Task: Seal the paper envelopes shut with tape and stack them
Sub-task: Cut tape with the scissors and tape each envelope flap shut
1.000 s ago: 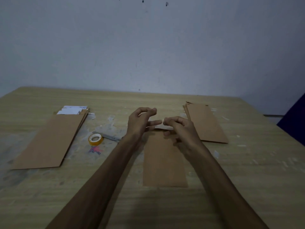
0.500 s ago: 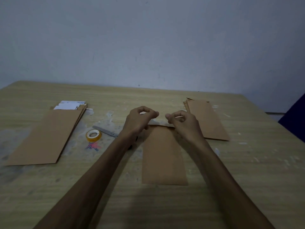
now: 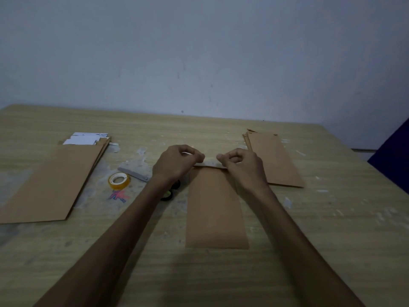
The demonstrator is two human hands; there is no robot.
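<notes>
Left stack (image 3: 51, 182): brown paper envelopes piled flat on the wooden table (image 3: 332, 251), near corner cut off by the frame edge; white sheets (image 3: 87, 138) poking out at the far end, no writing legible.
Tape roll (image 3: 119, 180): yellowish ring lying flat, just right of the left stack; no brand readable.
Pink and blue mark (image 3: 119, 195): small scribble or scrap right below the roll, too blurred to read.
Grey flat tool (image 3: 134, 172): lying behind the roll, its right end hidden by the left wrist; kind unclear.
Dark object (image 3: 170, 192): black and yellow, mostly hidden under the left forearm; impossible to identify.
Left hand (image 3: 177, 162): fingers curled, thumb and forefinger pinching one end of a pale tape strip (image 3: 210, 163).
Middle envelope (image 3: 215, 207): lying flat between the forearms, far end under the strip; contact of strip and paper hard to make out.
Right hand (image 3: 241, 165): fingers curled, pinching the strip's other end.
Right stack (image 3: 274, 158): brown envelopes, flat, near the right hand, far edge ragged.
Dark blue shape (image 3: 394, 160): cut off at the right edge, unidentifiable.
</notes>
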